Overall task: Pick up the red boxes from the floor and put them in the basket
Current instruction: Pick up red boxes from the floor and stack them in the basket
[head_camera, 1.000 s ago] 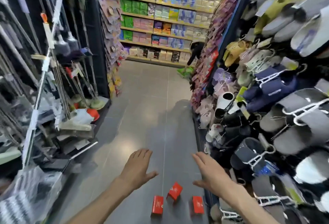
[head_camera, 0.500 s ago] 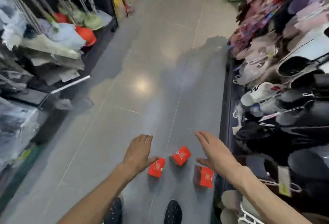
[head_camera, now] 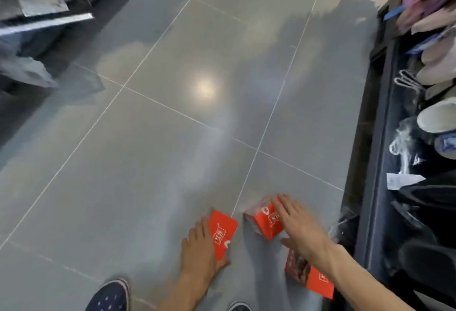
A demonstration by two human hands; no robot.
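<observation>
We look down at a grey tiled floor [head_camera: 148, 162] in a shop aisle. Three red boxes lie near our feet. Our left hand [head_camera: 199, 249] grips the left red box [head_camera: 222, 233]: the fingers lie along its left edge and the thumb hooks under its near end. The box looks lifted at a tilt, though the motion blur leaves us unsure whether its far end still touches the floor.

Our right hand [head_camera: 301, 226] reaches over the middle red box [head_camera: 265, 219], fingers straight and spread, thumb out to the side; the fingertips rest on or just above its top, and nothing is clasped. This box sits on the floor on a tile seam, turned corner-on to us.

The third red box [head_camera: 318, 280] lies flat on the floor under our right forearm, close to the dark base of the shelf [head_camera: 370, 187] on the right, where slippers [head_camera: 436, 115] hang. Our dark dotted shoe [head_camera: 108, 297] shows at the bottom edge. The basket is out of view.
</observation>
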